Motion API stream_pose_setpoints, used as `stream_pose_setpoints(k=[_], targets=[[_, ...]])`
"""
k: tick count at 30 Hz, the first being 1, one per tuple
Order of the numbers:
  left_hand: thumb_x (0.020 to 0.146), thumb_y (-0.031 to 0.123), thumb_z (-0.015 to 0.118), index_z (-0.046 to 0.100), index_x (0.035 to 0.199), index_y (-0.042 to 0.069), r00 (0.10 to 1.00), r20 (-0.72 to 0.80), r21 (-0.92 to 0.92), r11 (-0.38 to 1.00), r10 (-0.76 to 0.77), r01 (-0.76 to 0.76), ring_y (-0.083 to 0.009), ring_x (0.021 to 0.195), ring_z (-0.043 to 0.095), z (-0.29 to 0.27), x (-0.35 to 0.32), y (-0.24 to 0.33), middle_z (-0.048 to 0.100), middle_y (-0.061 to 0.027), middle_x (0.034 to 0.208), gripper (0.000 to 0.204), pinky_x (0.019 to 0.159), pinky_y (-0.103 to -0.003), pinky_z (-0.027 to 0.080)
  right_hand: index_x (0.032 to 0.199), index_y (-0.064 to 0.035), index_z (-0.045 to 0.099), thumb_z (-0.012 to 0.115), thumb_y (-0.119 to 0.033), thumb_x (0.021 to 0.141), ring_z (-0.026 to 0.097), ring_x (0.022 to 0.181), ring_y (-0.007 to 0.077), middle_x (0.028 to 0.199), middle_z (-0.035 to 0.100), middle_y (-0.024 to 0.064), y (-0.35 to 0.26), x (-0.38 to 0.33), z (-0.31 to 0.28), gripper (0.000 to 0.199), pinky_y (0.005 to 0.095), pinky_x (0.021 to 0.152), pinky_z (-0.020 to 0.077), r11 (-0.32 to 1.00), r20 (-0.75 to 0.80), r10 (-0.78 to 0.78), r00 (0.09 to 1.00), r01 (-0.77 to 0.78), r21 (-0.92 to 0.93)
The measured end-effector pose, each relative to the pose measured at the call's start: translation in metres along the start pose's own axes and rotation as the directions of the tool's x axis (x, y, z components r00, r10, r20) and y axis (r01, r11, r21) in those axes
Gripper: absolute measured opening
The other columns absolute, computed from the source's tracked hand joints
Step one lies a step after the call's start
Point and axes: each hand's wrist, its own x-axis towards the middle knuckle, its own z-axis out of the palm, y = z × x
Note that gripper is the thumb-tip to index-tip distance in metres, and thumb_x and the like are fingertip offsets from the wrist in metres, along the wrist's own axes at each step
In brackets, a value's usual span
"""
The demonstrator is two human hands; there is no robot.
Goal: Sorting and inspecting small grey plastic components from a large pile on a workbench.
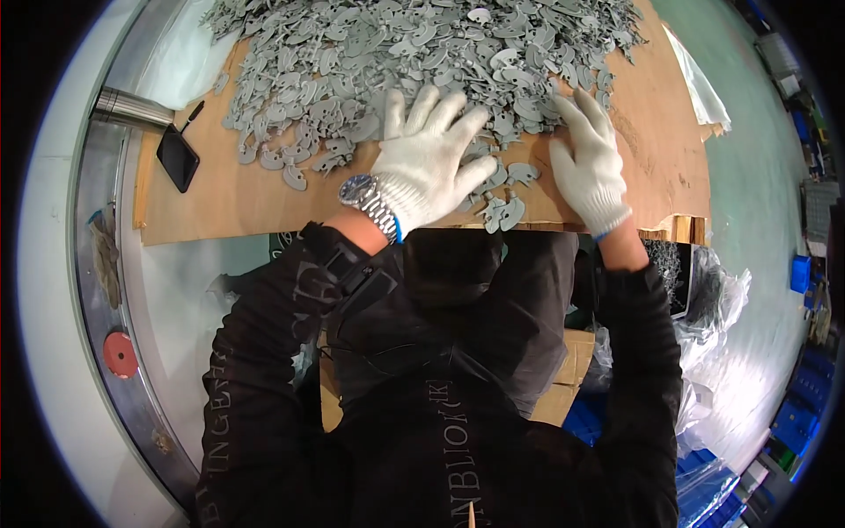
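Observation:
A broad heap of small grey curved metal parts [396, 62] covers the far side of the wooden tabletop [664, 158]. My left hand [427, 154], in a white knit glove, lies with its fingers spread over the near edge of this heap. On its wrist is a metal watch [368, 201]. My right hand [590, 158], gloved alike, rests at the heap's right front edge, fingers stretched forward and thumb apart. Between the hands, a few loose grey parts [503, 211] lie near the table's front edge. Whatever is under the left palm stays hidden.
At the left of the table lie a black phone [178, 158] and a steel cylinder [132, 108]. A red disc [120, 355] sits on the metal ledge further left. Clear plastic bags [713, 299] and blue bins [797, 422] stand on the right.

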Motion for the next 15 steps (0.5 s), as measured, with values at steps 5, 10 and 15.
stream_pose_setpoints(k=[5, 10, 15], targets=[[0.107, 0.058, 0.059, 0.061, 0.158, 0.02, 0.996, -0.004, 0.104, 0.99, -0.09, 0.09, -0.0395, 0.162, 0.038, 0.005, 0.032, 0.003, 0.051, -0.017, 0.167, 0.063, 0.132, -0.069, 0.017, 0.135, -0.0067, 0.076, 0.073, -0.017, 0.095, 0.063, 0.14, 0.043, 0.153, 0.066, 0.0202, 0.01, 0.02, 0.02, 0.042, 0.0511, 0.126, 0.0436, 0.969, 0.016, -0.089, 0.996, 0.091, -0.229], [0.107, 0.055, 0.061, 0.07, 0.147, 0.02, 0.994, 0.107, 0.099, 0.995, 0.003, -0.013, -0.0393, 0.161, 0.04, 0.005, 0.045, -0.003, 0.054, -0.0157, 0.166, 0.054, 0.132, -0.069, 0.021, 0.133, -0.0068, 0.075, 0.074, -0.015, 0.094, 0.064, 0.137, 0.0435, 0.144, 0.071, 0.0185, 0.009, 0.002, 0.006, 0.04, 0.0517, 0.122, 0.0469, 0.995, 0.064, 0.024, 0.998, -0.018, -0.097], [0.104, 0.043, 0.069, 0.077, 0.132, 0.018, 0.989, 0.065, 0.03, 0.991, 0.131, -0.133, -0.0372, 0.157, 0.046, -0.005, 0.017, -0.024, 0.062, -0.013, 0.158, 0.039, 0.131, -0.067, 0.027, 0.13, -0.0049, 0.075, 0.076, -0.017, 0.092, 0.066, 0.133, 0.0447, 0.135, 0.075, 0.0185, -0.004, -0.012, -0.004, 0.039, 0.0533, 0.119, 0.0498, 0.998, 0.058, -0.057, 0.997, 0.055, 0.028]])
